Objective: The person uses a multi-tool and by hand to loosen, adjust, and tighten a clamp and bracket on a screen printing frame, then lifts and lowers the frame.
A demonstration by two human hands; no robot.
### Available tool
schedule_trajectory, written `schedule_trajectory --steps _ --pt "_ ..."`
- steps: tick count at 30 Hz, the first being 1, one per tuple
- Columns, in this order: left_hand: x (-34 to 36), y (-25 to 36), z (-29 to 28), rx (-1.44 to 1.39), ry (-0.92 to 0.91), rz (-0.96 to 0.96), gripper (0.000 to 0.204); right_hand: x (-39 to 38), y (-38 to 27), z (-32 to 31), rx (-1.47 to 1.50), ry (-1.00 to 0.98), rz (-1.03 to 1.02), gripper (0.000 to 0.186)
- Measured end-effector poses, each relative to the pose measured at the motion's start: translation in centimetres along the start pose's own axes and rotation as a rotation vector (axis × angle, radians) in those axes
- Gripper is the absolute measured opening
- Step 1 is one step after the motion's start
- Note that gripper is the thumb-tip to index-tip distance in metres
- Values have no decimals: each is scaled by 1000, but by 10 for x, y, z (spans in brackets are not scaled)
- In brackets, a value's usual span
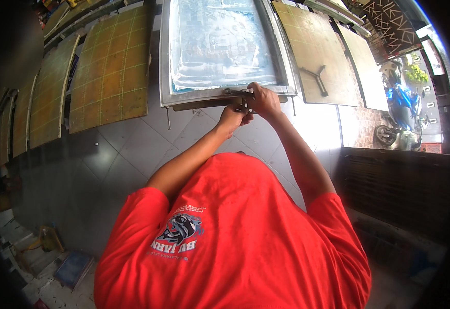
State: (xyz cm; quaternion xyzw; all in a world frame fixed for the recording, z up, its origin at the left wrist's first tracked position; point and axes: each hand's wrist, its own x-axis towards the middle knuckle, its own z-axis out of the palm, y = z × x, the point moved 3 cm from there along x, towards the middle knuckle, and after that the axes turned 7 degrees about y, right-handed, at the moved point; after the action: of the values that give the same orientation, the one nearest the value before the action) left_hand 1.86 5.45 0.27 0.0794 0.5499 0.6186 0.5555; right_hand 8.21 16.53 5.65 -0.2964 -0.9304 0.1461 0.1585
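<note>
A metal-framed screen (165, 62) with white and pale blue residue on its mesh lies ahead of me. At its near edge my right hand (263, 101) is closed on a dark metal tool (234, 92), which looks like a wrench, held level across the frame. Just below, my left hand (231, 119) has its fingers curled at a metal bolt fitting (247, 108) under the frame edge; exactly what they grip is partly hidden. A dark bar (194, 104) runs beneath the near edge of the frame.
Gridded boards (106, 67) line the left; pale boards (307, 49) on the right, one bearing a dark three-armed bracket (318, 80). The tiled floor (153, 134) shows below. A blue motorcycle (400, 108) stands outside at right. A blue-topped frame (73, 269) lies low at lower left.
</note>
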Motion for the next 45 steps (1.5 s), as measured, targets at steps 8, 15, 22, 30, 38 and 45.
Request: schedule_trajectory --steps 8,15,22,30,38,45 --pt "4 1 -3 109 -62 52 13 -1 -8 7 -109 41 36 25" --pt "5 1 -5 103 -84 72 15 6 -7 13 -127 -32 25 17" --pt "4 6 -2 100 -110 39 15 12 -2 10 -152 -175 -99 12" --pt "7 4 -1 110 -117 1 17 23 -4 -7 -191 -322 -402 15" --pt "7 0 -1 92 -105 26 14 17 -6 -8 -237 -374 -266 17" --pt "8 0 4 74 -80 52 10 0 7 0 101 -57 -136 21"
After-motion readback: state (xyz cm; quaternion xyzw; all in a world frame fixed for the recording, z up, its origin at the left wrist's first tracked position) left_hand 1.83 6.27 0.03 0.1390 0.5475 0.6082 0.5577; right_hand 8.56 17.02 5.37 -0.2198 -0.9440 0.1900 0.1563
